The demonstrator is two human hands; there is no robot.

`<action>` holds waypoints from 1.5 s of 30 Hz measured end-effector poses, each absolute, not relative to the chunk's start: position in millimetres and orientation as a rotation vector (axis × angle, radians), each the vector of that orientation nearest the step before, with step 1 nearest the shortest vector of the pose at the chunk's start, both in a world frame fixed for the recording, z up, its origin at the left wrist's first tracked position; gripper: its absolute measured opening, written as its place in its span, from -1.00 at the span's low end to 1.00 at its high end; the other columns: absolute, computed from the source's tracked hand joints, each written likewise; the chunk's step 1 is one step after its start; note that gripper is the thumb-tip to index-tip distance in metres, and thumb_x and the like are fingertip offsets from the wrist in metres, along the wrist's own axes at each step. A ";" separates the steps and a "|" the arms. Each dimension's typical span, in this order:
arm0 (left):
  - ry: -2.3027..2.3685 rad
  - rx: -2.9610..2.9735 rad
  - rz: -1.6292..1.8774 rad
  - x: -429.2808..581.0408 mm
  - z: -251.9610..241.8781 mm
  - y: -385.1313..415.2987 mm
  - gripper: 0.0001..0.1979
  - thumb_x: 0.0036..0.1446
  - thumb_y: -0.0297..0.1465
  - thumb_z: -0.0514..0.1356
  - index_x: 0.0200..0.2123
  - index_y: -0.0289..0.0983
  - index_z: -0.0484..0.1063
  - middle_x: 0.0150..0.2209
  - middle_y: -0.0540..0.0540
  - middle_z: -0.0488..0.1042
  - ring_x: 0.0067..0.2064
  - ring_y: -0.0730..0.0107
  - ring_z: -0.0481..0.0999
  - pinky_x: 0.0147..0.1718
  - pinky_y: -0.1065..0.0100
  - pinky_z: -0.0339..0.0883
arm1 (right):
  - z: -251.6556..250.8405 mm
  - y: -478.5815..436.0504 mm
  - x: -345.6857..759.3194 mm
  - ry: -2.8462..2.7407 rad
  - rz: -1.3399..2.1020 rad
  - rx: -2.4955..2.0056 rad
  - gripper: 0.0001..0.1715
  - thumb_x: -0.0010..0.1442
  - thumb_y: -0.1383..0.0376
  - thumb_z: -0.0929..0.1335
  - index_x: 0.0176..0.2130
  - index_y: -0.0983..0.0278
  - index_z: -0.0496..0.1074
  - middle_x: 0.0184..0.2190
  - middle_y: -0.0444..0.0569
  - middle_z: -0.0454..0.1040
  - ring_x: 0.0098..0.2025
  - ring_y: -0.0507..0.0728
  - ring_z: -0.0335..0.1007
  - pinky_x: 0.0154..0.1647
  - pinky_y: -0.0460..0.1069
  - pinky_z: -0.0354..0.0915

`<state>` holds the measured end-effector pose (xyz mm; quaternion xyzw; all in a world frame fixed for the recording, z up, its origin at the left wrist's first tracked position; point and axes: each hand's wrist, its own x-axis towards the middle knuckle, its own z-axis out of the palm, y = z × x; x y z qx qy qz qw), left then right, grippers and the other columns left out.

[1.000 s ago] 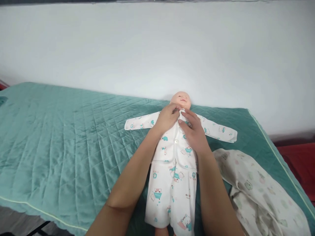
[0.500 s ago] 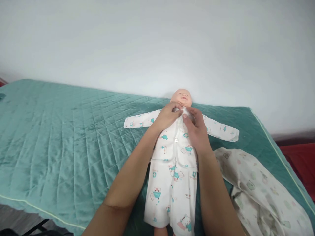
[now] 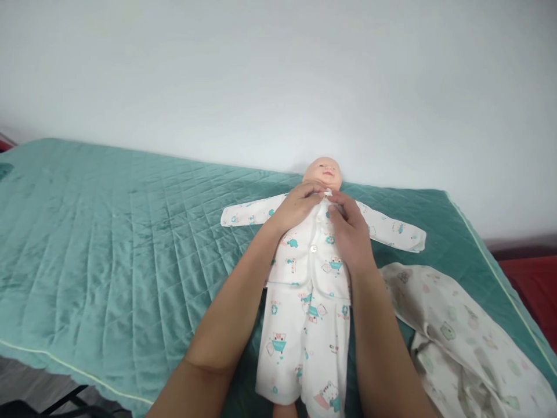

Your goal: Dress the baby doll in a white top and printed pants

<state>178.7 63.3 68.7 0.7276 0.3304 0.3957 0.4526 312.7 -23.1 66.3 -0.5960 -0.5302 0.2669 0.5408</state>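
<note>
A baby doll lies on its back, head toward the wall, dressed in a white printed jacket and matching trousers. Both my hands are at the jacket's neckline, just under the chin. My left hand pinches the collar edge on the left side of the opening. Opposite it, my right hand has thumb and fingertips closed on the other collar edge. Lower on the front a white button shows. Any button between my fingertips is hidden. The sleeves stretch out flat to both sides.
A green quilted cover lies under the doll. To the right rests a crumpled pale printed cloth. A white wall rises behind the doll's head. Something red stands beyond the right edge.
Both hands stay at the collar, with small shifts of the fingers. A little more of the white collar edge shows between them. The view has shifted slightly.
</note>
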 end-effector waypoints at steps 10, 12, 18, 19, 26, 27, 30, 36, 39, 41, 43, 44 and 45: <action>0.786 1.742 0.973 176.4 66.4 64.0 -0.86 0.24 -0.34 0.15 -0.27 -0.22 0.50 0.10 -0.09 0.49 0.21 0.26 0.42 0.26 0.24 0.19 | 61.5 -21.3 312.2 -1.330 0.586 -1.419 -0.68 0.26 0.16 0.30 -0.06 0.17 0.53 0.26 0.00 0.38 0.28 0.23 0.27 0.25 0.21 0.27; 0.788 1.744 0.982 176.3 65.9 63.6 -0.86 0.24 -0.33 0.15 -0.28 -0.21 0.50 0.09 -0.08 0.49 0.21 0.26 0.42 0.26 0.24 0.19 | 62.5 -21.5 311.9 -1.340 0.588 -1.424 -0.67 0.27 0.16 0.30 -0.05 0.16 0.54 0.26 0.00 0.38 0.27 0.24 0.28 0.24 0.22 0.28; 0.775 1.676 1.028 177.5 66.3 61.0 -0.91 0.21 -0.37 0.17 -0.26 -0.24 0.45 0.07 -0.12 0.52 0.16 0.25 0.45 0.22 0.24 0.23 | 63.5 -22.2 311.2 -1.342 0.571 -1.446 -0.64 0.27 0.16 0.29 -0.01 0.17 0.53 0.27 0.01 0.37 0.28 0.24 0.29 0.25 0.24 0.27; 0.777 1.665 1.032 177.6 66.5 60.6 -0.92 0.21 -0.38 0.17 -0.27 -0.25 0.44 0.07 -0.13 0.52 0.16 0.25 0.46 0.21 0.24 0.24 | 63.6 -22.3 311.2 -1.347 0.565 -1.451 -0.63 0.27 0.16 0.29 0.00 0.17 0.53 0.27 0.01 0.37 0.29 0.24 0.28 0.26 0.24 0.26; 0.775 1.660 1.013 175.8 65.8 59.4 -0.90 0.22 -0.35 0.16 -0.27 -0.24 0.43 0.09 -0.12 0.52 0.16 0.25 0.45 0.20 0.25 0.25 | 64.5 -21.3 312.3 -1.410 0.510 -1.475 -0.60 0.28 0.15 0.29 0.03 0.17 0.55 0.26 -0.01 0.39 0.34 0.24 0.21 0.37 0.27 0.13; 0.767 1.652 1.014 175.5 65.4 59.5 -0.90 0.22 -0.35 0.16 -0.26 -0.24 0.43 0.09 -0.12 0.51 0.16 0.26 0.45 0.20 0.25 0.25 | 64.7 -21.3 312.4 -1.415 0.508 -1.479 -0.59 0.28 0.15 0.29 0.04 0.16 0.55 0.27 -0.01 0.38 0.34 0.24 0.20 0.38 0.27 0.12; 0.756 1.647 1.011 175.3 65.0 59.5 -0.92 0.20 -0.38 0.17 -0.25 -0.24 0.44 0.09 -0.12 0.51 0.17 0.27 0.45 0.22 0.25 0.23 | 65.3 -21.6 312.2 -1.422 0.501 -1.488 -0.59 0.29 0.15 0.29 0.03 0.17 0.56 0.26 -0.01 0.38 0.34 0.25 0.20 0.39 0.27 0.10; 0.791 1.678 0.997 176.6 68.1 58.1 -0.94 0.16 -0.42 0.17 -0.29 -0.26 0.43 0.09 -0.12 0.52 0.15 0.30 0.47 0.19 0.29 0.24 | 64.1 -21.8 312.7 -1.451 0.481 -1.480 -0.58 0.31 0.15 0.26 0.05 0.14 0.55 0.27 -0.03 0.38 0.35 0.24 0.18 0.41 0.27 0.07; 0.804 1.682 0.997 177.1 68.3 58.3 -0.95 0.14 -0.44 0.17 -0.31 -0.26 0.42 0.10 -0.11 0.52 0.14 0.31 0.47 0.18 0.30 0.24 | 62.5 -21.3 314.2 -1.521 0.456 -1.476 -0.56 0.34 0.11 0.24 0.08 0.12 0.53 0.29 -0.03 0.35 0.37 0.26 0.14 0.42 0.30 0.04; 0.803 1.683 1.005 177.0 67.8 58.7 -0.97 0.13 -0.44 0.18 -0.32 -0.26 0.42 0.10 -0.11 0.52 0.14 0.31 0.47 0.18 0.29 0.24 | 61.8 -21.0 315.1 -1.564 0.440 -1.478 -0.55 0.35 0.09 0.23 0.10 0.10 0.52 0.30 -0.04 0.34 0.37 0.27 0.13 0.42 0.32 0.04; 0.800 1.685 1.008 176.8 67.3 58.9 -0.97 0.13 -0.44 0.18 -0.34 -0.25 0.42 0.10 -0.10 0.52 0.15 0.30 0.47 0.18 0.29 0.24 | 61.4 -20.9 315.4 -1.578 0.435 -1.483 -0.54 0.35 0.09 0.23 0.11 0.10 0.51 0.30 -0.05 0.33 0.38 0.27 0.12 0.42 0.32 0.04; 0.802 1.685 1.008 176.7 67.1 58.9 -0.97 0.13 -0.43 0.18 -0.34 -0.26 0.42 0.10 -0.10 0.52 0.15 0.30 0.47 0.18 0.29 0.25 | 61.4 -20.9 315.4 -1.576 0.438 -1.486 -0.54 0.35 0.09 0.23 0.11 0.11 0.51 0.31 -0.05 0.33 0.38 0.27 0.12 0.42 0.32 0.04; 0.804 1.684 1.008 176.5 67.1 58.8 -0.97 0.13 -0.43 0.18 -0.34 -0.26 0.42 0.10 -0.10 0.52 0.14 0.30 0.47 0.18 0.28 0.25 | 61.4 -20.9 315.3 -1.568 0.445 -1.487 -0.54 0.35 0.09 0.23 0.11 0.12 0.52 0.31 -0.04 0.33 0.38 0.27 0.12 0.42 0.31 0.04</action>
